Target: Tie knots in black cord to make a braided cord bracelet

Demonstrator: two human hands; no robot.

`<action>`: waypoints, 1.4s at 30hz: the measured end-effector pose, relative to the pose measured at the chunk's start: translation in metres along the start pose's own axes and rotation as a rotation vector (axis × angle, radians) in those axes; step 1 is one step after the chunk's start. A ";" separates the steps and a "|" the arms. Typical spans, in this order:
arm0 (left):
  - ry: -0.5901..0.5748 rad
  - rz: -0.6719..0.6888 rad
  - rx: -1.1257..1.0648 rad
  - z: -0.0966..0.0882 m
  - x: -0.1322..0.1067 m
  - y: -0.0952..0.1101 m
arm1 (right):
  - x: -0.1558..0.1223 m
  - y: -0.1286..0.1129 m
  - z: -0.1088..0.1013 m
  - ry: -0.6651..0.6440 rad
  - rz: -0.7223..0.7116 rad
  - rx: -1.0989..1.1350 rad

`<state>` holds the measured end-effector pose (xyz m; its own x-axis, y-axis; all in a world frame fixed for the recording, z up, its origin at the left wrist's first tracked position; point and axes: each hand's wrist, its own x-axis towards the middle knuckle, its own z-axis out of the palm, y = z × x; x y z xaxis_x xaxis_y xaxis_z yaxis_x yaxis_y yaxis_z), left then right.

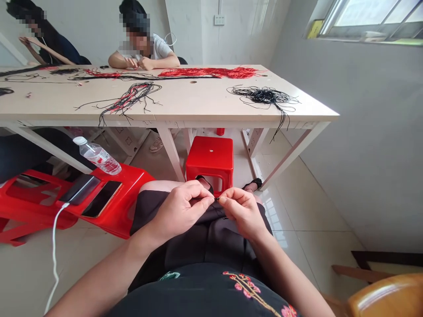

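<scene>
Above my lap, my left hand (185, 207) and my right hand (240, 210) meet with fingertips almost touching. Each one pinches thumb against forefinger. A tiny dark bit, perhaps cord, shows between the two pinches; it is too small to make out clearly. On the table ahead lies a bundle of black and red cords (134, 94), its loose ends spreading toward the front edge. Farther right is a tangled coil of black cord (264, 94), with strands hanging over the edge. Along the back stretches a long bunch of red cords (211, 72).
A red stool (209, 152) stands under the table (198, 105). To my left, another red stool (132, 185) carries a water bottle (101, 156), a phone (102, 199) and a power bank (80, 189) with a white cable (54, 246). Two people sit across the table. A wooden chair (390, 297) is at lower right.
</scene>
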<state>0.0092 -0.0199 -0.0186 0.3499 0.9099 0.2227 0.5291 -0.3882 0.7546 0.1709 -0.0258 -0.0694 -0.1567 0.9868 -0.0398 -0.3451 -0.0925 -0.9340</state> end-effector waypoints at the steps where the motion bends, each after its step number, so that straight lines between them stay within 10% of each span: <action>1: 0.011 0.013 -0.001 0.001 -0.001 0.000 | 0.000 0.001 0.001 0.002 0.029 0.041; 42: 0.065 0.061 0.111 0.008 -0.005 0.003 | -0.006 0.002 0.011 0.043 -0.106 -0.211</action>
<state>0.0151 -0.0265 -0.0228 0.3353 0.8902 0.3084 0.5916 -0.4538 0.6664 0.1606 -0.0332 -0.0674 -0.0883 0.9948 0.0514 -0.1557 0.0372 -0.9871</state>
